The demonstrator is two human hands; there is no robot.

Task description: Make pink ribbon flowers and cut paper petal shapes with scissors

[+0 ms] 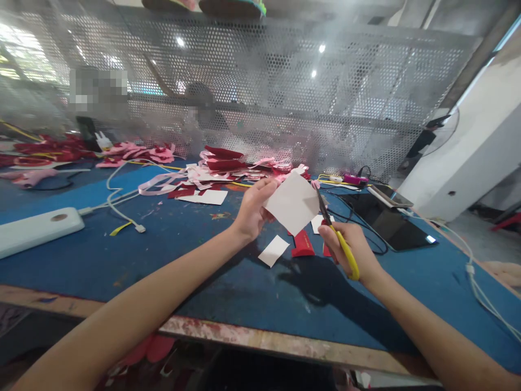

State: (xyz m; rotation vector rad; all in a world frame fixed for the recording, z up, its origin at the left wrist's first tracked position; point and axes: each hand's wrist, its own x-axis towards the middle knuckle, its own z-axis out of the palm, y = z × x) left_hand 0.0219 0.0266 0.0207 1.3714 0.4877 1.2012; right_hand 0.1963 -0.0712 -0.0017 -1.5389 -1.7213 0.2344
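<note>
My left hand [254, 209] pinches the left edge of a white paper piece [293, 203] and holds it up over the blue table [163, 255]. My right hand [350, 250] is closed round yellow-handled scissors [336, 231], whose dark blades meet the paper's right edge. Under the paper lie a small white offcut [273, 251] and a red cut piece [302, 243].
Heaps of red and pink paper scraps [228, 165] lie further back, before a perforated metal screen [260, 87]. A white power bank [36, 229] with a cable sits at left. A dark tablet [391, 225] and cables are at right. The table's worn front edge [244, 336] runs below.
</note>
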